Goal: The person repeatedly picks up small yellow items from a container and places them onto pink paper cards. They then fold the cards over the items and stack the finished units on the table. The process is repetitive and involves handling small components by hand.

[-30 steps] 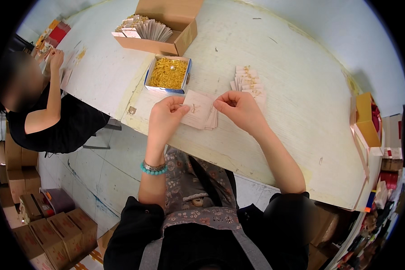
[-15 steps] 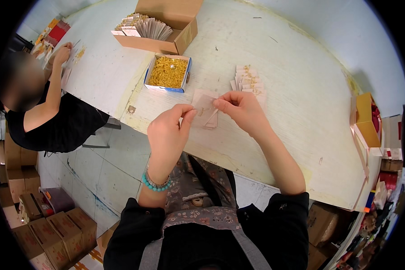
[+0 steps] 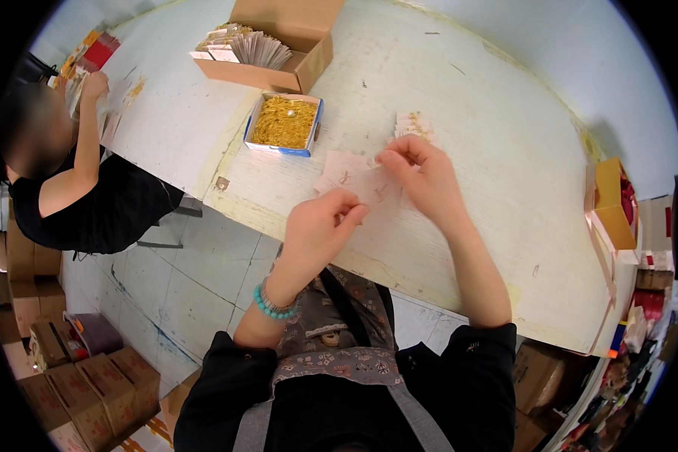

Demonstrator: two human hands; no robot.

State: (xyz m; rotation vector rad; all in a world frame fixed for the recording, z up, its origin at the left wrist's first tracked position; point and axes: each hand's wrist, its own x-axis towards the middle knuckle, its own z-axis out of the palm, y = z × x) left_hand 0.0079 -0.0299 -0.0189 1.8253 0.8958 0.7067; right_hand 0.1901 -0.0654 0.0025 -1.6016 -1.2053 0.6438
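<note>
My left hand (image 3: 320, 235), with a turquoise bead bracelet at its wrist, pinches the near edge of a pale pink card (image 3: 378, 187). My right hand (image 3: 428, 181) has thumb and forefinger closed at the card's far corner; any thread between those fingertips is too small to make out. The card is tilted above the table and slightly blurred. Just beyond my left hand, loose pink cards (image 3: 342, 167) lie on the tabletop. Past my right hand rests an overlapping row of cards with gold cords (image 3: 413, 125), partly hidden by that hand.
A small blue-and-white box of gold cords (image 3: 282, 124) stands left of centre. Behind it is an open cardboard box (image 3: 279, 75) packed with cards. Another person (image 3: 68, 162) works at the left side of the table (image 3: 490, 151). A brown box (image 3: 614, 202) sits at the right edge.
Both hands have shifted right with the card, my left hand most and also slightly nearer. More of the loose cards shows now. The other person's hand has moved.
</note>
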